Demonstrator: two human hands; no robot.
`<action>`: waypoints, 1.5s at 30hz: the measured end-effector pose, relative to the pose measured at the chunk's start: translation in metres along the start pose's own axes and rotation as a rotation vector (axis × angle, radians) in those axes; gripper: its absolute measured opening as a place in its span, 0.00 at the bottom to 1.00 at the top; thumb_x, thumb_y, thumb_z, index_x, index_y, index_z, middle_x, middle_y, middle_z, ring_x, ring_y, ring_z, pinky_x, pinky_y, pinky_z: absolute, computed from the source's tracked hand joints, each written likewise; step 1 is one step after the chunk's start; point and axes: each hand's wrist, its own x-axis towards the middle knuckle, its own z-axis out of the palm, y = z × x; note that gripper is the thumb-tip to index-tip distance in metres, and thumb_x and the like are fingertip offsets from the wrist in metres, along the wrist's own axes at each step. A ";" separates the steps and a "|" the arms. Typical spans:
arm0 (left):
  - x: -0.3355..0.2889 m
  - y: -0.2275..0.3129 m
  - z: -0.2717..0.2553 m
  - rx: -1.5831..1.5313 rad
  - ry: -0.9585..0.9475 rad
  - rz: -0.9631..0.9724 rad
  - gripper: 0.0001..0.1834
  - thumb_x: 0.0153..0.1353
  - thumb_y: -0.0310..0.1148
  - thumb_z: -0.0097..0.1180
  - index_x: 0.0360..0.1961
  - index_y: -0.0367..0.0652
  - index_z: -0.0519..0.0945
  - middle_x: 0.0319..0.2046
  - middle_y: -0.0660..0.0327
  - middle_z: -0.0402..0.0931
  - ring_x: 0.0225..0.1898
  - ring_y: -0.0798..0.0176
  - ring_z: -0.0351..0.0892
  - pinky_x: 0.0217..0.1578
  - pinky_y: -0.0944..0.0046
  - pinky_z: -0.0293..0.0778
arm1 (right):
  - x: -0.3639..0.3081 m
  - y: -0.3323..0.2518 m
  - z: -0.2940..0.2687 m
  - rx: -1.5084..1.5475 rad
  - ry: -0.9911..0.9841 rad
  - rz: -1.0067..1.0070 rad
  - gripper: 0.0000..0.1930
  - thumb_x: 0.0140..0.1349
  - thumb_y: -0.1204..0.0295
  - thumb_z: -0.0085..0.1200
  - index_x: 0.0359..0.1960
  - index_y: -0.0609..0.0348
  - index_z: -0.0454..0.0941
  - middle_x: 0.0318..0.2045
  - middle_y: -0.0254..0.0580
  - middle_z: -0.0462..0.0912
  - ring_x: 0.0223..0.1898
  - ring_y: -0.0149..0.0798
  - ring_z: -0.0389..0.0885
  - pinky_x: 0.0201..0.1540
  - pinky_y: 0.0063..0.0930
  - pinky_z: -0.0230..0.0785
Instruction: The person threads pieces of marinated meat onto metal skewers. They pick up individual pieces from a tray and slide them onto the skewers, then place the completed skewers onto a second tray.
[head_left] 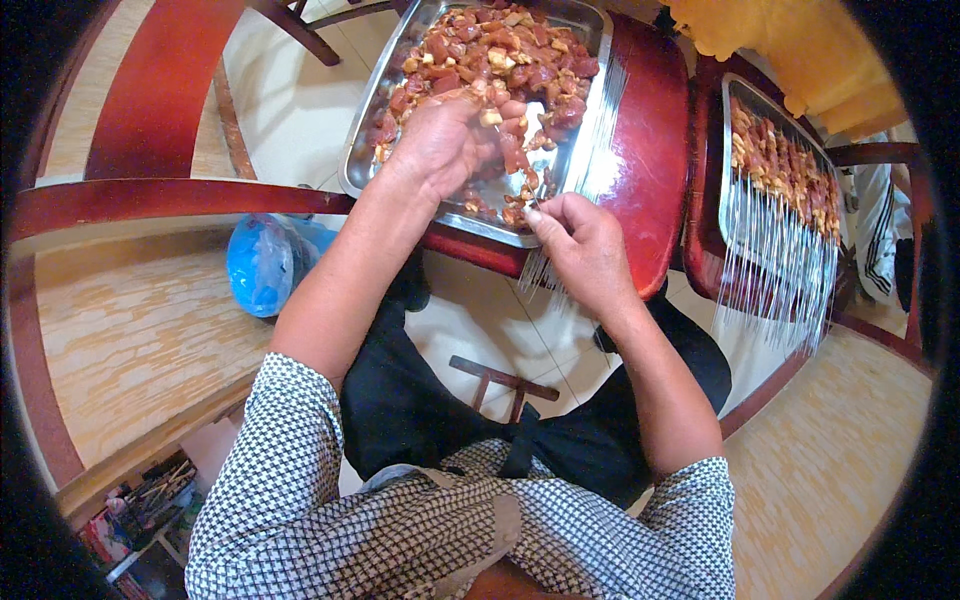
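Red stool top centre carries the meat tray, kept close. Left hand pinches meat cubes; right hand grips a thin skewer at the tray's edge, ready for threading.

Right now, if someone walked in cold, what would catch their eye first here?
Probably the metal tray heaped with raw meat cubes at top centre, on a red stool. The left hand digs into the meat while the right hand pinches a thin skewer at the tray's near edge. At right, a second tray holds finished meat skewers.
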 end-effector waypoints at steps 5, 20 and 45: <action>0.001 0.011 -0.006 -0.096 -0.025 0.015 0.12 0.66 0.35 0.42 0.38 0.38 0.73 0.37 0.52 0.77 0.38 0.56 0.78 0.31 0.58 0.79 | -0.008 -0.002 -0.001 -0.001 0.015 -0.014 0.08 0.57 0.71 0.54 0.27 0.64 0.75 0.17 0.43 0.76 0.20 0.33 0.73 0.24 0.30 0.66; -0.001 -0.003 0.006 0.037 0.017 0.056 0.17 0.68 0.40 0.36 0.44 0.37 0.72 0.42 0.49 0.76 0.39 0.58 0.78 0.39 0.60 0.79 | -0.003 -0.008 0.003 -0.160 0.154 -0.104 0.06 0.54 0.72 0.55 0.24 0.62 0.74 0.18 0.48 0.76 0.21 0.45 0.77 0.25 0.35 0.67; -0.007 0.029 -0.016 0.742 0.211 0.351 0.05 0.61 0.26 0.48 0.35 0.36 0.75 0.28 0.62 0.77 0.26 0.73 0.73 0.28 0.73 0.71 | -0.001 -0.005 -0.040 0.271 0.259 0.028 0.06 0.58 0.72 0.55 0.27 0.62 0.75 0.18 0.25 0.72 0.21 0.20 0.66 0.23 0.17 0.61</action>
